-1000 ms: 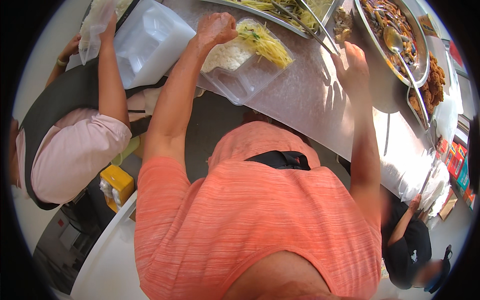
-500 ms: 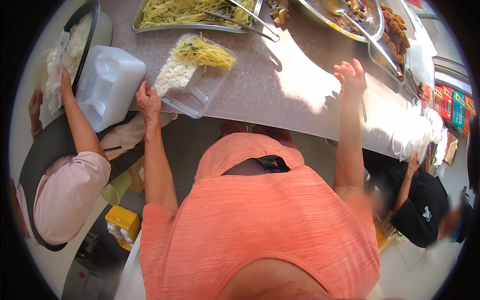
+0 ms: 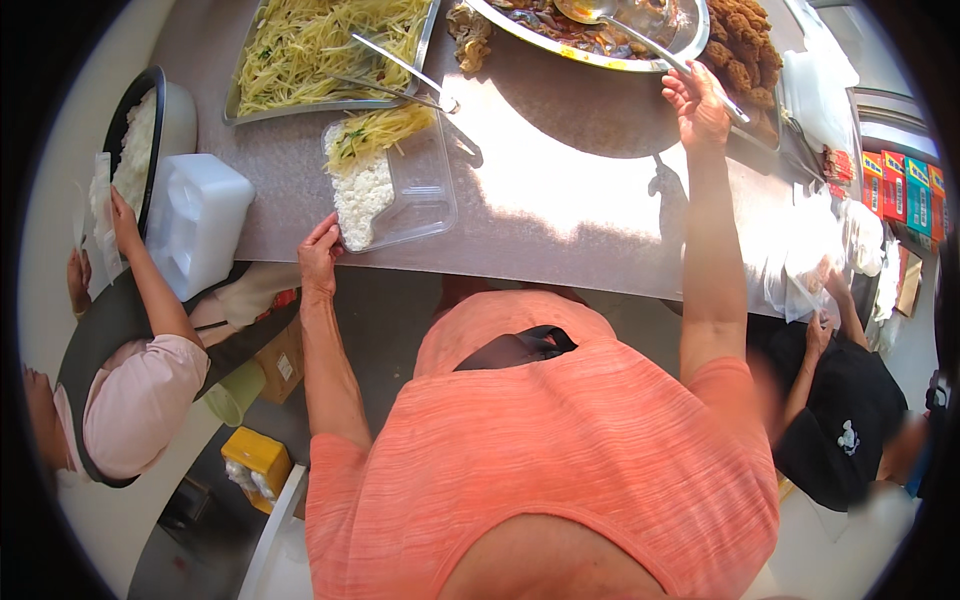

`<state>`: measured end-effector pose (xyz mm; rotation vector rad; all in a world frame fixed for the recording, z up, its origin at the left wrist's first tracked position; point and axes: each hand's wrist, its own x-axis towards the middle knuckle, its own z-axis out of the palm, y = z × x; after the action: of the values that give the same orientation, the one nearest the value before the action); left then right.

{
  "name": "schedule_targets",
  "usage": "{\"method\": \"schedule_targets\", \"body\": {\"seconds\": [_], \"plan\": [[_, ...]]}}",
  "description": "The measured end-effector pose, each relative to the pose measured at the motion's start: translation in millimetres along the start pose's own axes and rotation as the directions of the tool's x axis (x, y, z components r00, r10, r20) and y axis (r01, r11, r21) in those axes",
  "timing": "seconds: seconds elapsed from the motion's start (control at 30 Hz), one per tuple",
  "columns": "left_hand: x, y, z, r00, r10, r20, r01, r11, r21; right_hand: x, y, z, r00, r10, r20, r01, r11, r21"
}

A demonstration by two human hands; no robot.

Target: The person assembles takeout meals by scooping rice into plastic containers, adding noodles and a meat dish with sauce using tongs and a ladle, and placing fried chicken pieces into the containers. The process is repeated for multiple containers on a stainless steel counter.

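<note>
A clear compartment meal tray (image 3: pixel 425 205) lies near the table's front edge. White rice (image 3: pixel 362 205) fills its left side, with pale yellow shredded vegetable (image 3: pixel 378 137) across the far compartment; the right-hand compartments hold no food. My left hand (image 3: pixel 319 258) is closed on the tray's near left corner, fingers pinching the rim. At the far right, my right hand (image 3: pixel 697 108) has its fingers curled at the handle of a metal serving spoon (image 3: pixel 650 48). The spoon's bowl rests in a large round metal basin (image 3: pixel 540 42) of saucy brown food.
A metal pan (image 3: pixel 330 60) of shredded vegetable with tongs (image 3: pixel 400 65) stands far left. Fried pieces (image 3: pixel 742 50) lie beside the basin. Stacked white containers (image 3: pixel 200 225) and a rice tub (image 3: pixel 160 120) stand left, beside a co-worker's arm (image 3: pixel 150 265). Another person (image 3: pixel 840 420) handles plastic bags at right.
My right hand has moved forward from above the table to the spoon handle. The tray has turned more upright in view, and my left hand stays at its corner.
</note>
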<state>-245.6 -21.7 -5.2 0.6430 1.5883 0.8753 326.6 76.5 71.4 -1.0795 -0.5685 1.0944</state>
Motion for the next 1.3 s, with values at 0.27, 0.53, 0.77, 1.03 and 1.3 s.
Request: {"method": "schedule_targets", "body": {"seconds": [0.27, 0.53, 0.77, 1.03, 1.3], "plan": [[-46.7, -0.4, 95.9, 0.986, 0.042, -0.159, -0.02, 0.99, 0.139, -16.2, -22.7, 27.8, 0.702, -0.427, 0.57, 0.708, 0.511, -0.488], [48.2, 41.1, 107.2, 0.975, 0.21, -0.079, -0.182, 0.945, 0.272, 11.9, -15.2, 62.9, 0.356, -0.387, 0.85, 0.923, 0.286, -0.257], [46.5, 35.5, 96.9, 0.994, 0.104, 0.035, -0.11, 0.968, 0.224, -1.5, -52.6, 44.3, 0.479, -0.177, 0.86, 0.814, 0.457, -0.36], [-0.7, 8.5, 124.2, 0.998, 0.021, 0.062, -0.029, 0.99, 0.138, 7.8, 11.1, 69.7, 0.543, -0.366, 0.756, 0.787, 0.535, -0.307], [-35.8, -3.1, 147.6, 0.986, -0.05, 0.159, 0.021, 0.984, 0.175, 0.6, -45.1, 52.8, 0.285, -0.187, 0.94, 0.931, 0.288, -0.225]]}}
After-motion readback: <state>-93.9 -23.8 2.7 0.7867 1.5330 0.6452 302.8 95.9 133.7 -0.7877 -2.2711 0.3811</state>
